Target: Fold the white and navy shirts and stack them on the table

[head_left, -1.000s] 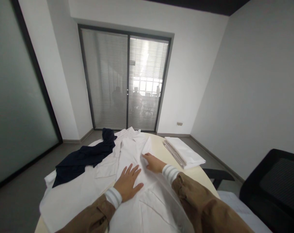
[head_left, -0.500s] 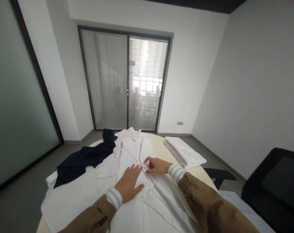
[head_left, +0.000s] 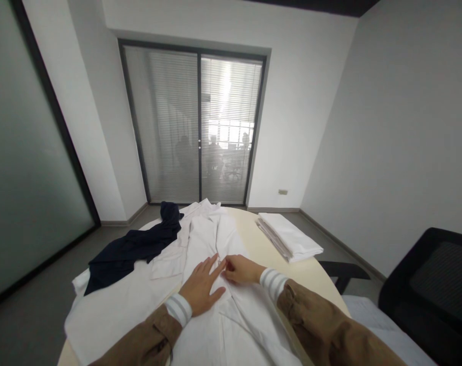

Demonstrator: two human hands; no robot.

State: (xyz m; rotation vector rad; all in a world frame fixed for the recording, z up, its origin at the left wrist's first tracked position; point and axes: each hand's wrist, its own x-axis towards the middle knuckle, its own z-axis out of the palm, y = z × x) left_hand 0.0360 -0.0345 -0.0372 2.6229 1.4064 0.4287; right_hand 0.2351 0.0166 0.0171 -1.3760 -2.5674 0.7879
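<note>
Left hand [head_left: 201,286] and right hand [head_left: 243,269] at a white garment [head_left: 202,236].
Left fingers lie flat and spread on it; right fingers curl closed beside the left fingertips, though whether they pinch fabric I cannot tell. Dark cloth [head_left: 133,249] lies left of both.

Cream-topped counter [head_left: 318,282] with a curved edge. Left and centre: white garments [head_left: 116,300], spread out and creased, covering much of the surface. Right: a layered stack of folded white cloth [head_left: 294,239], lying near the rim, apart from the garments.
</note>
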